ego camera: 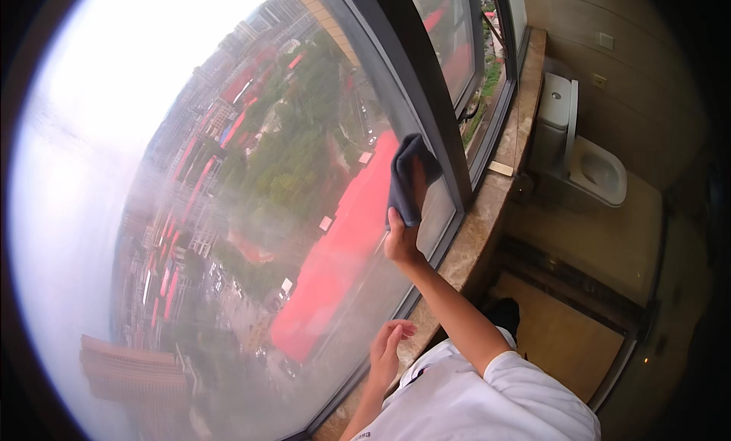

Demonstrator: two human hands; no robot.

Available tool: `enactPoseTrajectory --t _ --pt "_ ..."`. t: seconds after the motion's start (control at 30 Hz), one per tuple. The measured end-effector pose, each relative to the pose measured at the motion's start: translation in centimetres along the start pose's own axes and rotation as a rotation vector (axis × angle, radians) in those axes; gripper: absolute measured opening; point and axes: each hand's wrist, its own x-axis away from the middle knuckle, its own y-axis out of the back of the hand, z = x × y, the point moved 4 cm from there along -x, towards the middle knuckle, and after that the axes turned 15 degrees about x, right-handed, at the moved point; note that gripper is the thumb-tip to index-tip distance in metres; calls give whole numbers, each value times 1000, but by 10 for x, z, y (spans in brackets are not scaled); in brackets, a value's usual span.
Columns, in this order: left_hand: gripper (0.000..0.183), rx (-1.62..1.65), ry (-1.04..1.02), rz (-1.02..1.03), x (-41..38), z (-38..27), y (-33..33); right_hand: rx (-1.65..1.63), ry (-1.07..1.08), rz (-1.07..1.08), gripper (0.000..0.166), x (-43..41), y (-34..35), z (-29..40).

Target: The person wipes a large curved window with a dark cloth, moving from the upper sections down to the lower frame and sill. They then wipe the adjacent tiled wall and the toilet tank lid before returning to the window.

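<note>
My right hand (401, 242) grips the lower end of a folded dark grey cloth (406, 181). The cloth is against or very close to the large window pane (297, 212), near the thick dark window frame post (425, 81). Its upper part is folded over, and its reflection may show beside it in the glass. My left hand (385, 352) is lower down, close to the glass and the brown marble sill (425, 321). It holds nothing; its fingers are loosely bent and the thumb stands apart. Hazy marks blur parts of the pane.
Past the post, a tilted window sash (448, 47) stands ajar with a dark handle (471, 111). A small pale strip (501, 168) lies on the sill. To the right is a white toilet (597, 170) with its lid raised. A dark-edged step (571, 281) crosses the floor.
</note>
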Motion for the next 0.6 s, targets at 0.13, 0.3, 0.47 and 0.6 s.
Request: enactPoseTrajectory --t 0.13,0.3,0.47,0.6 --pt "29 6 -21 -18 -13 -3 -21 -16 -151 -211 65 13 33 -94" --pt "32 22 -3 -95 -19 13 -36 11 -1088 -189 54 96 43 -182" --pt "33 24 5 -94 -30 18 -49 -487 -832 -257 44 19 17 -55" --pt "34 50 48 -24 -31 11 -67 -276 -544 -130 47 42 15 -105"
